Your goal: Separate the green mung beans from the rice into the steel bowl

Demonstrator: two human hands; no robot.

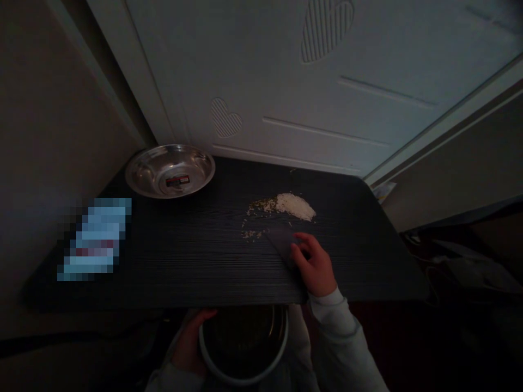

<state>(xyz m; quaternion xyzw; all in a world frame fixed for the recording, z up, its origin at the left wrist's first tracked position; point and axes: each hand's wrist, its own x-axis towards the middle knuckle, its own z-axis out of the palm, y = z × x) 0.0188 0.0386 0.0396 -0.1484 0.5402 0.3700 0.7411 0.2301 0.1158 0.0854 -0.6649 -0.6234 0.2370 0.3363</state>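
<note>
My right hand rests on the dark table and pinches a thin dark flat card that stands on edge. Just beyond the card lies a small heap of white grains with darker bits scattered to its left. My left hand grips the rim of a round bowl held below the table's near edge, under the card. The bowl's inside looks dark.
A shallow steel dish with a small label inside sits at the table's far left corner. A blurred light packet lies at the left side. A white panelled door stands behind the table.
</note>
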